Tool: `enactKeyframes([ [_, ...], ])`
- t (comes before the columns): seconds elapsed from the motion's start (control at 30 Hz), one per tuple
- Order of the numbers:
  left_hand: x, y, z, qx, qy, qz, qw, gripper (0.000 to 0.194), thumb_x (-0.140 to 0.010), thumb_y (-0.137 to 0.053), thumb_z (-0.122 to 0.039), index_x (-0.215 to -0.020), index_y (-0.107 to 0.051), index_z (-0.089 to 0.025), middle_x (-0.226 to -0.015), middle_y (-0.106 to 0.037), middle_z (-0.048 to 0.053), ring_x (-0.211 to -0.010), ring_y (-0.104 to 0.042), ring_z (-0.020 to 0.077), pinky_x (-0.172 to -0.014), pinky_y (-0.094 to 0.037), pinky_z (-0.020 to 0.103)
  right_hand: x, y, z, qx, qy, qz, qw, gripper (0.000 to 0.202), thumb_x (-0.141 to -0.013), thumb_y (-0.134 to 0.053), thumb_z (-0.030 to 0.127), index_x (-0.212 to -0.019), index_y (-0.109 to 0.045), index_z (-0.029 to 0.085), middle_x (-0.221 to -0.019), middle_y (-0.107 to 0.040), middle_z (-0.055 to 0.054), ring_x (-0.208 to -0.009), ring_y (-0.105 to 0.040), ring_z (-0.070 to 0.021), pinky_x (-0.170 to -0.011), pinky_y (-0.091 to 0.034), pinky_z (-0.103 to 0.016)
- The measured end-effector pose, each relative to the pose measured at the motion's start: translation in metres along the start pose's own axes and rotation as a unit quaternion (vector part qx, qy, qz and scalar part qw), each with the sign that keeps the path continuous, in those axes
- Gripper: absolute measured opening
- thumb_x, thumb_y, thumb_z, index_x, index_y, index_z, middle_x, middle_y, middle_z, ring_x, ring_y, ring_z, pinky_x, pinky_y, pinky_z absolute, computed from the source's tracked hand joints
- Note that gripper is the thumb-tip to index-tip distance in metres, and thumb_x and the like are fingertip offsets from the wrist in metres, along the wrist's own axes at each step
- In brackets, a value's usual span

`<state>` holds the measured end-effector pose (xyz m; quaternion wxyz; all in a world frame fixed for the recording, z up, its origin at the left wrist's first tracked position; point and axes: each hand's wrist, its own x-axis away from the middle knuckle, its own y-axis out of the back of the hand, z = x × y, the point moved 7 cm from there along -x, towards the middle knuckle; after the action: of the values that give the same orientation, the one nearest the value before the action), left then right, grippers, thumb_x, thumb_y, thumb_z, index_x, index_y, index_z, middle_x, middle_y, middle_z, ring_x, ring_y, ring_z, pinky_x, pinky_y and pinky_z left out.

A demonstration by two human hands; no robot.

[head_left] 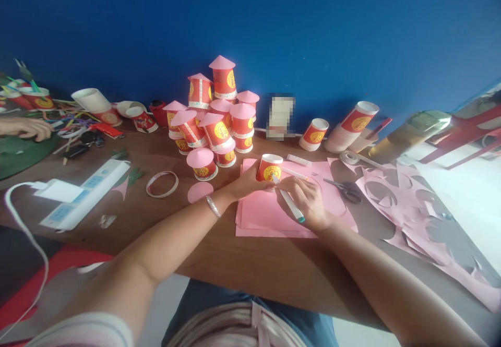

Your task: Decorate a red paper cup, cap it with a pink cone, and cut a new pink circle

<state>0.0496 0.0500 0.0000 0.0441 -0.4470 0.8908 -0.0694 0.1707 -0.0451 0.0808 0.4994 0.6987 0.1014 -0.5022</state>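
My left hand (249,184) is closed around the side of a red paper cup (271,165) with a yellow round emblem and a white rim. In my right hand (307,196) is a white marker (290,205) with a teal end, its tip touching or very near the front of the cup. Both hands are above a stack of pink paper sheets (270,222). A white marker cap or small white tube (299,160) lies behind the cup on the pink paper. Several red cups with pink cone roofs (218,130) stand stacked to the left.
Scissors (346,190) and pink paper scraps (410,216) lie to the right, near a tape roll (349,157) and a bottle (410,134). On the left are a white power strip (86,193), a paper ring (162,184) and another person's hand (27,128).
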Motion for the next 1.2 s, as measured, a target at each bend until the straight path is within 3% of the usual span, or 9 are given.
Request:
enactKeyframes([
  [0.67,0.0,-0.007,-0.009,0.001,-0.009,0.017,1.0,0.065,-0.067,-0.096,-0.05,-0.111,-0.061,-0.016,-0.102,-0.066,0.008,-0.097,-0.063,0.0224,-0.08,-0.053,0.034,0.0,-0.001,0.0,-0.005,0.006,0.024,1.0,0.02,-0.096,-0.057,0.005,-0.108,-0.061,0.02,-0.085,-0.073,-0.004,-0.066,-0.067,-0.0154,-0.056,-0.049,-0.027],
  [1.03,0.001,-0.005,-0.007,-0.013,-0.006,0.01,1.0,0.073,-0.064,-0.097,-0.051,-0.114,-0.056,-0.018,-0.107,-0.064,0.007,-0.099,-0.061,0.022,-0.08,-0.052,0.033,0.001,-0.004,-0.001,-0.008,0.01,0.042,0.999,0.018,-0.099,-0.056,0.006,-0.111,-0.06,0.019,-0.091,-0.076,-0.006,-0.072,-0.071,-0.0159,-0.062,-0.053,-0.027],
  [1.2,0.0,-0.013,-0.016,-0.029,-0.033,0.045,0.998,0.057,-0.073,-0.092,-0.05,-0.105,-0.059,-0.017,-0.098,-0.061,0.005,-0.09,-0.058,0.0186,-0.076,-0.049,0.031,-0.001,-0.002,-0.002,-0.008,0.005,0.021,1.0,0.021,-0.097,-0.057,0.006,-0.114,-0.061,0.019,-0.092,-0.075,-0.007,-0.075,-0.071,-0.0178,-0.062,-0.055,-0.028],
])
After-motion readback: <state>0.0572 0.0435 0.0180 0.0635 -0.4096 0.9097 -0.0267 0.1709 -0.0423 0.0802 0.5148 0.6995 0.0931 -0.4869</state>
